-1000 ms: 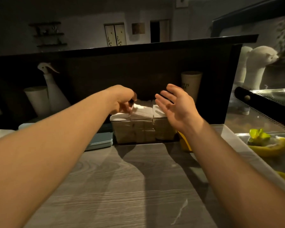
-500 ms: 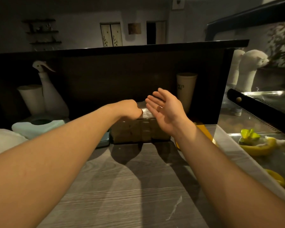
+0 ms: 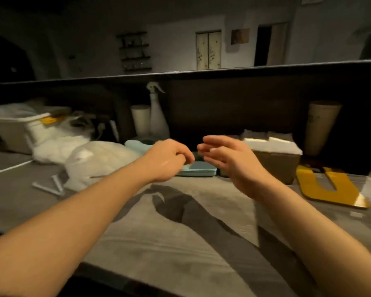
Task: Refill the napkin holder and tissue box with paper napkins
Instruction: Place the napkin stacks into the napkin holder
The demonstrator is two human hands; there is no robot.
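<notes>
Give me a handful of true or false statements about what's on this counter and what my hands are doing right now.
1. The napkin holder is stacked with white napkins. True.
2. The right hand grips a napkin. False: it holds nothing, fingers relaxed.
3. A spray bottle stands at the back wall. True.
4. The yellow piece lies left of the left hand. False: it lies far right, beside the napkin holder.
5. A plastic bag lies left of the left hand. True.
</notes>
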